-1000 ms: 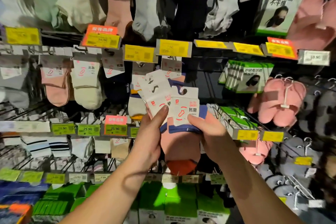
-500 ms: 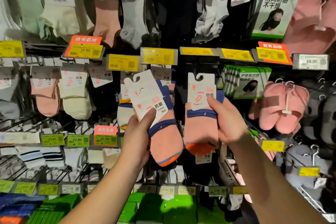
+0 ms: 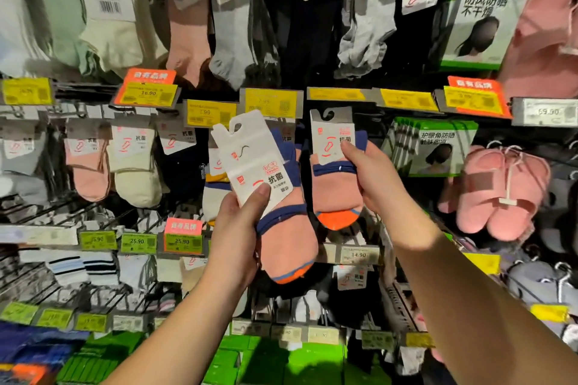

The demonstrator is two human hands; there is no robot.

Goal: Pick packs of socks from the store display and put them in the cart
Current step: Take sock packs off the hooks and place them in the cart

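- Socks were split between your hands: left hand (image 3: 236, 222) pinched a tilted pack (image 3: 275, 197) by its card, already off the rack.
- Your right hand (image 3: 373, 180) gripped a second pack (image 3: 336, 184), its hook (image 3: 327, 116) up near the peg row, probably just unhooked.
- No cart in view.
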